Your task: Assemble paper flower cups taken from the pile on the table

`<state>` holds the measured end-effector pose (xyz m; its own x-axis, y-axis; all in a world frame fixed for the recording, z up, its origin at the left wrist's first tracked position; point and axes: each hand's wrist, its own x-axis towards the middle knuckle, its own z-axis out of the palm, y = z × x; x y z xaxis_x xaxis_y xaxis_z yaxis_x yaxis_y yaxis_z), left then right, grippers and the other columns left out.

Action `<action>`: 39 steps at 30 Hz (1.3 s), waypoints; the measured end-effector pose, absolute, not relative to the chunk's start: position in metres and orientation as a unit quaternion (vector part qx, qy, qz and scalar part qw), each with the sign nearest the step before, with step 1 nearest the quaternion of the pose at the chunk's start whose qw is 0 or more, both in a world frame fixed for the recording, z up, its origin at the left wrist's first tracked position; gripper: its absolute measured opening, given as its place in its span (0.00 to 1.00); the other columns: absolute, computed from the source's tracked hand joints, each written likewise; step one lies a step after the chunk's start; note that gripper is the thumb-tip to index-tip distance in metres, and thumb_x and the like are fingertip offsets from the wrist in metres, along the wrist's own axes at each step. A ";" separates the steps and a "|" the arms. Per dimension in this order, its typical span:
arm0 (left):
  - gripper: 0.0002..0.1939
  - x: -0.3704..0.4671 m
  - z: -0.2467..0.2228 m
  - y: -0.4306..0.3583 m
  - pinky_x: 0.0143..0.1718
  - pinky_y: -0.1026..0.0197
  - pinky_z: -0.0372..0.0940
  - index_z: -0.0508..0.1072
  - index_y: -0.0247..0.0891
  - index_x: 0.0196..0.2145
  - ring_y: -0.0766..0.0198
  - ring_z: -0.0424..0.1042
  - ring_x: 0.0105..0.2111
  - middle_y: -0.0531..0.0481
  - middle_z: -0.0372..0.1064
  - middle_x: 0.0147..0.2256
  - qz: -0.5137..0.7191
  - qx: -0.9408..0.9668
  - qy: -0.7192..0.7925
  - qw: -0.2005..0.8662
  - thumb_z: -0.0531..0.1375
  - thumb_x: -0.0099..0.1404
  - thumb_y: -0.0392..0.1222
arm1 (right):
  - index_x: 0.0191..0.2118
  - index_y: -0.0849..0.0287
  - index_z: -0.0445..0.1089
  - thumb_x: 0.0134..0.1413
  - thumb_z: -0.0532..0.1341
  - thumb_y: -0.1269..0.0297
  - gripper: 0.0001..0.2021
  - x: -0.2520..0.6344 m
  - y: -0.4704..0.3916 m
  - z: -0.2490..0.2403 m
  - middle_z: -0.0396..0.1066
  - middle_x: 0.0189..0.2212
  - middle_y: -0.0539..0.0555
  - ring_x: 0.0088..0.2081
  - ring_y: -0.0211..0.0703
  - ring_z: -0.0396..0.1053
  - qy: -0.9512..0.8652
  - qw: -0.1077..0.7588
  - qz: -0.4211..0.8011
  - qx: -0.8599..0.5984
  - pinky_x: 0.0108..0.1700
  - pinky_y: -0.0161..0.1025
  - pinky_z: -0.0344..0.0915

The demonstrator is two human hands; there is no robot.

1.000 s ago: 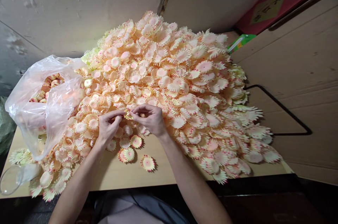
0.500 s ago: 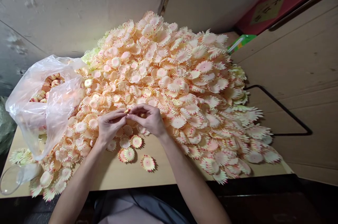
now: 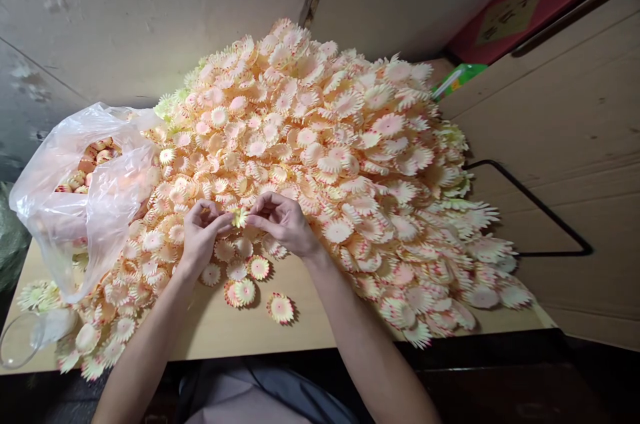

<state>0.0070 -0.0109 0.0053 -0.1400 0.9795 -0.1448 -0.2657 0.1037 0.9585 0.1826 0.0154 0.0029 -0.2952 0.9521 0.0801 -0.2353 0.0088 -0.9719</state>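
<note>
Between my two hands is a small yellowish flower piece, pinched at its edges by the fingertips of both. My left hand grips its left side, and my right hand grips its right side. A large heap of pale pink and cream flower pieces rises behind my hands and spreads to both sides. Below my hands, single flower pieces with red-tipped edges lie on the wooden table.
At the left stands a translucent plastic bag with small rolled pieces inside. A clear cup lies at the table's left corner. Cardboard and a bent black rod border the right side, below a red box.
My hands have moved slightly apart, and the yellowish flower piece between them now shows opened out. The heap and the bag look much the same.
</note>
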 end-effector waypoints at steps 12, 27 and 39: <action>0.21 0.006 0.009 -0.010 0.30 0.67 0.66 0.60 0.39 0.25 0.67 0.73 0.34 0.53 0.71 0.30 0.625 0.394 0.438 0.512 0.72 0.46 0.40 | 0.27 0.56 0.57 0.41 0.74 0.58 0.23 0.191 0.012 0.007 0.64 0.27 0.48 0.27 0.35 0.60 -0.480 0.476 0.687 -0.265 0.29 0.34 0.62; 0.08 0.000 0.002 -0.011 0.28 0.65 0.62 0.80 0.40 0.32 0.67 0.68 0.29 0.49 0.71 0.30 0.572 0.564 0.489 0.340 0.59 0.61 0.37 | 0.36 0.55 0.77 0.56 0.65 0.61 0.06 0.188 0.014 0.005 0.70 0.34 0.53 0.36 0.40 0.68 -0.625 0.461 0.555 -0.298 0.37 0.38 0.66; 0.08 0.006 -0.004 -0.014 0.34 0.62 0.71 0.76 0.38 0.34 0.63 0.75 0.34 0.47 0.76 0.35 0.585 0.538 0.478 0.374 0.68 0.57 0.43 | 0.34 0.57 0.71 0.49 0.69 0.58 0.11 0.176 0.014 -0.008 0.70 0.23 0.49 0.23 0.37 0.64 -0.655 0.481 0.406 -0.418 0.25 0.34 0.62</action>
